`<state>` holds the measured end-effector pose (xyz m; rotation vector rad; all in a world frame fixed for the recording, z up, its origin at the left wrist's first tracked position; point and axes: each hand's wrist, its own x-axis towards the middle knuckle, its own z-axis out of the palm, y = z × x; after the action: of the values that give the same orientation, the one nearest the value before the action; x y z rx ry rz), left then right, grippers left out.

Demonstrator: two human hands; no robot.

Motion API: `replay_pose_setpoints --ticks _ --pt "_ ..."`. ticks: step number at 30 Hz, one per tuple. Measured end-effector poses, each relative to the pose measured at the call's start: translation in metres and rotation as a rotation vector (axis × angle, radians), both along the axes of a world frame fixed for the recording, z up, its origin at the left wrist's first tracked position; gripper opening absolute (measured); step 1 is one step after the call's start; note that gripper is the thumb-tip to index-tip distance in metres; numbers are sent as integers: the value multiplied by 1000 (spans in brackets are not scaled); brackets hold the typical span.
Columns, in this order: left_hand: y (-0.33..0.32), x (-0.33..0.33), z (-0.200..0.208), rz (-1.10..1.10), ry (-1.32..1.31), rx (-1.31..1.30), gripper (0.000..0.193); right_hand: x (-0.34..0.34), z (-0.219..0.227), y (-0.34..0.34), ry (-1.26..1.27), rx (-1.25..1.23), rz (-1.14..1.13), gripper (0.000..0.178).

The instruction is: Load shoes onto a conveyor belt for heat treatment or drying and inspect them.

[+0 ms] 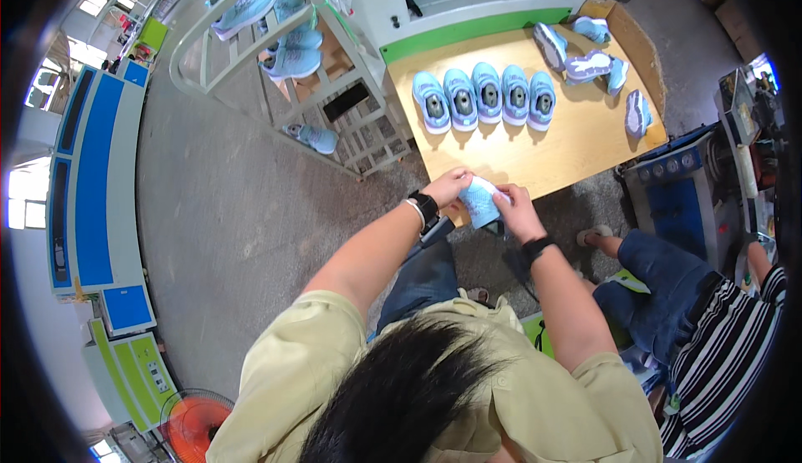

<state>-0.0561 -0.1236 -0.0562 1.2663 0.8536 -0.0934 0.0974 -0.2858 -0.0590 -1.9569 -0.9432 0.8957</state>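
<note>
Between my two hands is a light-blue knit sneaker [479, 203], held just off the near edge of the wooden table [576, 152]. My left hand [449, 185] is closed on its left end, with fingers at the upper edge. The fingers of my right hand [519, 213] pinch its right side near the white sole. Beyond my hands, several matching sneakers [488, 94] stand upright in a row with dark insides showing. More of them lie loosely at the table's right, one on its side with a patterned sole [588, 66] showing.
A metal rack [276, 104] with more blue sneakers stands left of the table. A green-and-white machine [468, 7] backs the table. On the right, a person in a striped shirt [727, 354] is close by; an orange fan [194, 426] sits at lower left.
</note>
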Motion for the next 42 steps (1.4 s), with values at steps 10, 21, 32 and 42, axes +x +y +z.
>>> replay_pose_setpoints --ticks 10,21,32,42 --pt "6 -10 13 519 -207 -226 40 3 58 4 -298 193 260 77" --pt "-52 -34 -25 -205 -15 -68 36 33 123 -29 -276 270 79 52" --pt "-126 41 -30 -582 306 91 38 -105 -21 -566 -495 -373 -1575 46" --pt "-195 68 -17 -661 181 138 33 -317 -113 -773 441 -611 -2154 98"
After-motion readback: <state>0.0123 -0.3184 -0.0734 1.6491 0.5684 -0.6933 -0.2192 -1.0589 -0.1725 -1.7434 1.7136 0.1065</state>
